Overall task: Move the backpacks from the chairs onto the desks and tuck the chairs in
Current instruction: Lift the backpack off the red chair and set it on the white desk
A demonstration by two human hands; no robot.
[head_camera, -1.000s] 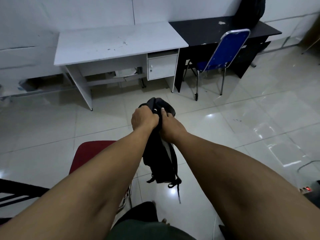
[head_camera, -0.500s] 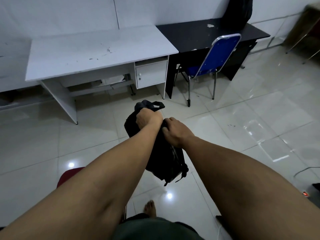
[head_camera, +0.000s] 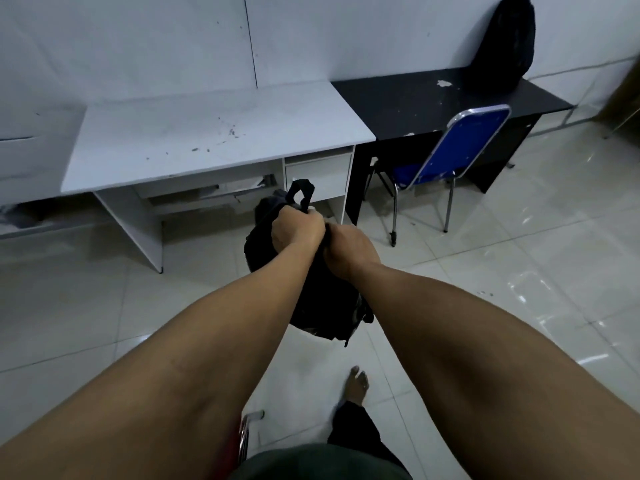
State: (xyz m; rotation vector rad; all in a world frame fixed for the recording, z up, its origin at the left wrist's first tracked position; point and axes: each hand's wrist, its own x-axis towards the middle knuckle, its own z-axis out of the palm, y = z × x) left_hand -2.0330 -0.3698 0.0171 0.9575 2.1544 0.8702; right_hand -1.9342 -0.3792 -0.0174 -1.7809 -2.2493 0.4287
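A black backpack hangs in the air above the tiled floor, in front of me. My left hand grips its top by the carry loop, and my right hand grips the fabric right beside it. Ahead stands a white desk with a bare top. To its right a black desk carries a second black backpack leaning on the wall. A blue chair is pushed partly under the black desk. Only the chrome frame and red edge of a red chair show under my left arm.
Glossy white floor tiles spread to the right. The white desk has a small drawer unit at its right end. My bare foot steps forward on the floor. A grey wall runs behind both desks.
I have walked closer to the white desk with the backpack held in both hands. The red chair has slid almost out of sight behind me, and the desks look larger.
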